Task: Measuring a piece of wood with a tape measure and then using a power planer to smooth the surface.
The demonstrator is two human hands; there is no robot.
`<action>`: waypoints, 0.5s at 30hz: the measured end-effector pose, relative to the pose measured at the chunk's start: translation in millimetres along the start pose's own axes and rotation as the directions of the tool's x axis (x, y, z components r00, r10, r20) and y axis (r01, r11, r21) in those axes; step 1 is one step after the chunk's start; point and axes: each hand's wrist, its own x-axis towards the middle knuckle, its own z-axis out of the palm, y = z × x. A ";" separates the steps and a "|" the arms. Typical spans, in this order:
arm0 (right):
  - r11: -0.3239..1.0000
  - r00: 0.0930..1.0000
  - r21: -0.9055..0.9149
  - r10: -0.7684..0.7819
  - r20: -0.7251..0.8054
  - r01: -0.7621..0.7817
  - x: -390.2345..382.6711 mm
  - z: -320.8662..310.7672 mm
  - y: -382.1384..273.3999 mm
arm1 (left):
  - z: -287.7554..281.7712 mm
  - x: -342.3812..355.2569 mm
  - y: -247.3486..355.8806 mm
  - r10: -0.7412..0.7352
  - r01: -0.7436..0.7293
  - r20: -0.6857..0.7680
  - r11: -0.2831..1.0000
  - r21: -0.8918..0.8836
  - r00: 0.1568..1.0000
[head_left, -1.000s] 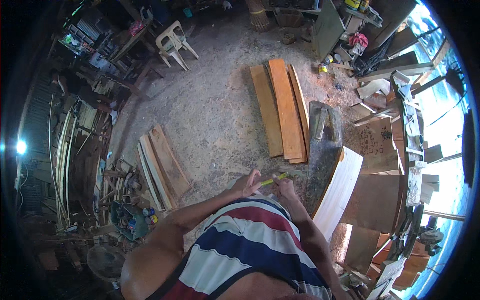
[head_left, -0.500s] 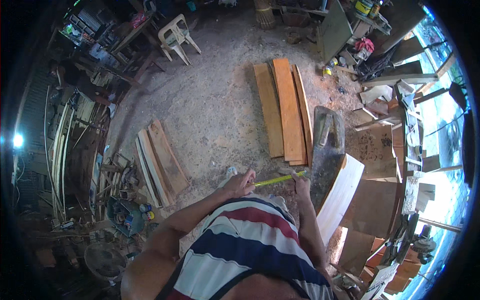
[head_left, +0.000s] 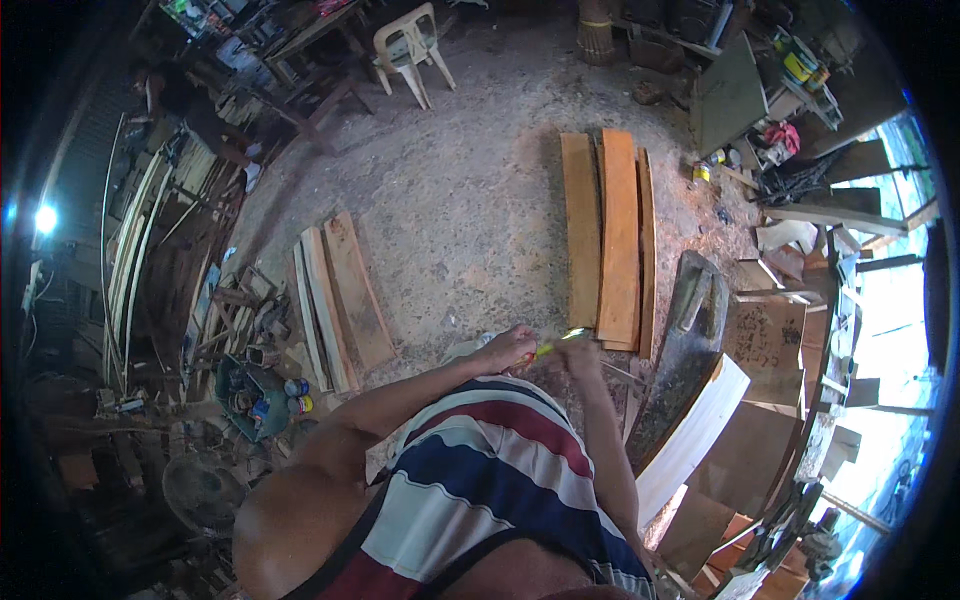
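Note:
Just in front of my waist, my left hand [head_left: 512, 347] is closed around the body of a tape measure, which is mostly hidden in the palm. A short length of its yellow blade [head_left: 545, 349] spans the gap to my right hand [head_left: 580, 358]. That hand is somewhat blurred, its fingers pinched at the blade's other end. Beyond it, orange-brown planks [head_left: 619, 230] lie side by side on the floor. To the right, a pale board [head_left: 692, 432] slants beside a dark worn bench [head_left: 665, 370].
Several lighter planks [head_left: 357, 290] lie on the floor at left. A plastic chair [head_left: 412, 58] stands at the back. Lower left is a green bin [head_left: 240, 405] of cans, near a fan [head_left: 200, 492]. Plywood sheets [head_left: 745, 440] fill the right. A person [head_left: 190, 105] is at far left.
My hands have come closer together, and the exposed blade between them is much shorter. The view has shifted, so the planks and chair sit further right.

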 end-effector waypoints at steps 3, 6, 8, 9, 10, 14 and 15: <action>0.948 0.993 -0.317 0.039 0.115 0.000 18.5 46.2 40.6 | -13.8 15.7 -24.4 0.077 -0.057 -0.123 0.986 0.156 0.989; 0.916 0.977 -0.400 0.050 0.209 0.039 30.5 50.3 65.4 | -23.5 18.9 -42.0 -0.099 0.121 -0.217 0.989 0.090 0.971; 0.949 0.961 -0.312 0.129 0.245 -0.048 34.0 48.5 73.2 | -19.3 11.4 -40.1 -0.198 0.140 -0.246 0.962 -0.234 0.949; 0.972 0.940 -0.195 0.183 0.288 -0.130 33.5 46.9 74.5 | -14.6 6.0 -34.3 -0.123 0.078 -0.214 0.975 -0.206 0.969; 0.984 0.935 -0.123 0.159 0.317 -0.126 32.0 45.4 74.1 | -7.5 0.1 -25.8 -0.143 0.078 -0.153 0.926 -0.370 0.978; 0.692 0.912 -0.602 -0.227 0.342 0.398 16.0 28.9 63.0 | 17.4 -22.8 9.5 -0.226 0.136 -0.058 0.751 -0.646 0.972; 0.646 0.911 -0.652 -0.186 0.368 0.396 10.2 21.2 59.9 | 20.5 -28.5 13.1 -0.261 0.175 -0.041 0.748 -0.640 0.964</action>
